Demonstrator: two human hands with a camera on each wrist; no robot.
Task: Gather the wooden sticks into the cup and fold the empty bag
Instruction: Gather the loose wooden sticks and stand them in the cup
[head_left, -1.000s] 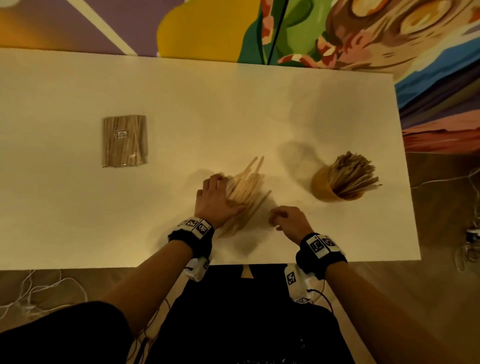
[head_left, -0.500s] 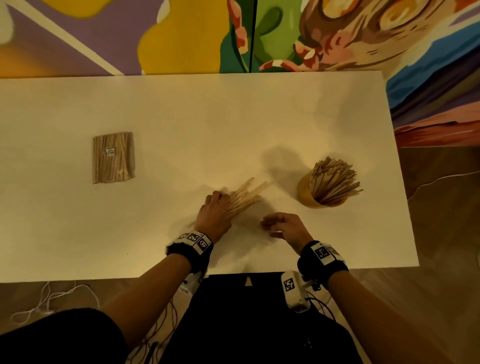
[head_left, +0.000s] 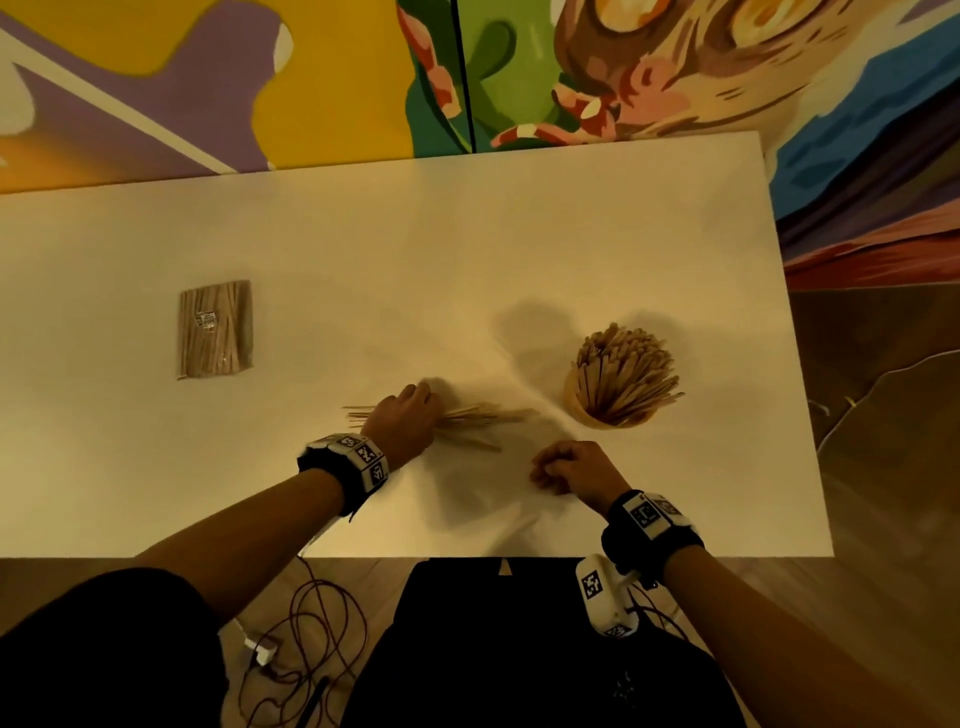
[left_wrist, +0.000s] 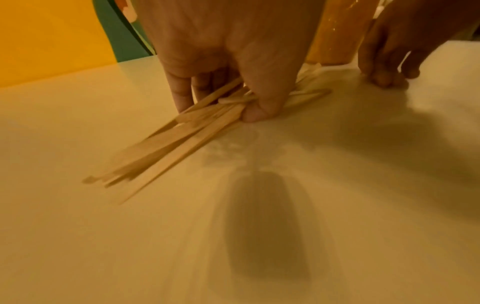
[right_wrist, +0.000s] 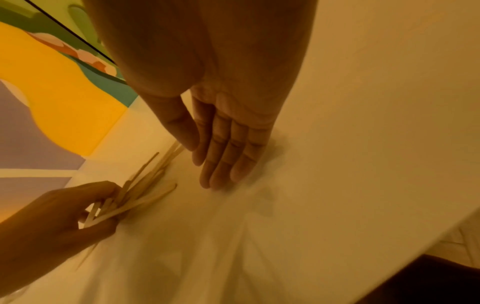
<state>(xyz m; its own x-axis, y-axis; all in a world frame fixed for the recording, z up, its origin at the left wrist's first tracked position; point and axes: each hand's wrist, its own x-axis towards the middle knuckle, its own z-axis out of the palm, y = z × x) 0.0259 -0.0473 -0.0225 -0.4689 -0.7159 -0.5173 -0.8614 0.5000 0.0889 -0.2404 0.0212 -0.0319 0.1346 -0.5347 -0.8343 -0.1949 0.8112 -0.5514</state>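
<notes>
My left hand (head_left: 402, 421) grips a bundle of flat wooden sticks (head_left: 478, 415) lying sideways on the white table. In the left wrist view the left hand (left_wrist: 223, 102) pinches the wooden sticks (left_wrist: 166, 144) between thumb and fingers. My right hand (head_left: 556, 470) presses straight fingers (right_wrist: 223, 164) on a clear, crumpled plastic bag (right_wrist: 233, 236), just right of the bundle. The bag (head_left: 488, 499) is hard to make out on the table. An orange cup (head_left: 597, 415) packed with upright sticks (head_left: 623, 364) stands to the right of both hands.
A sealed packet of sticks (head_left: 215, 330) lies at the left of the table (head_left: 467, 249). The near table edge (head_left: 727, 553) runs close behind my right wrist. A painted wall borders the far edge. Cables lie on the floor below.
The fanned sticks have been drawn together and turned to lie sideways, with my left hand closed round them. My right hand has stayed on the bag.
</notes>
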